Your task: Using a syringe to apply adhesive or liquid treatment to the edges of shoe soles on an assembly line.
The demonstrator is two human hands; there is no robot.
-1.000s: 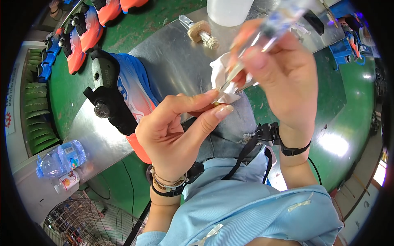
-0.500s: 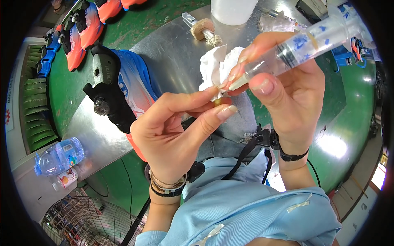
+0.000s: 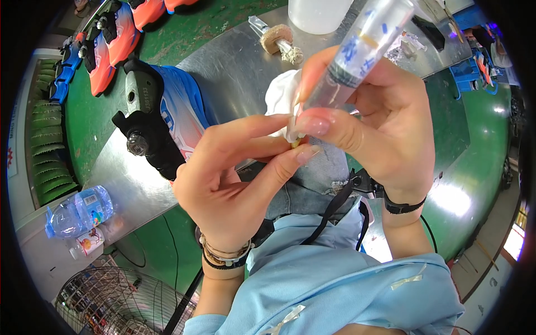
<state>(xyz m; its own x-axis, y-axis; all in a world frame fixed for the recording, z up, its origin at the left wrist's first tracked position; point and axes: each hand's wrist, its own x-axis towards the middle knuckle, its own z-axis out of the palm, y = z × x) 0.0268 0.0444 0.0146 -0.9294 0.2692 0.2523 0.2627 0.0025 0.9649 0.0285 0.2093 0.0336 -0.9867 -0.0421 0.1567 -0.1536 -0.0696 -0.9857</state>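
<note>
1 clear syringe (image 3: 357, 61), held above the metal table (image 3: 231, 84), gripped in my right hand (image 3: 385, 131); its lower end sits behind my thumb. Left hand (image 3: 229, 176): thumb and fingers pinching 1 small yellowish piece (image 3: 296, 144), mostly hidden. 1 white cloth (image 3: 279, 97) right behind the fingertips, can't tell if they grip it. Outward: 1 blue-orange fin (image 3: 187, 106) left, 1 tan pad (image 3: 277, 39) and 1 white tub (image 3: 317, 15) beyond, 2 bottles (image 3: 82, 213) far left.
</note>
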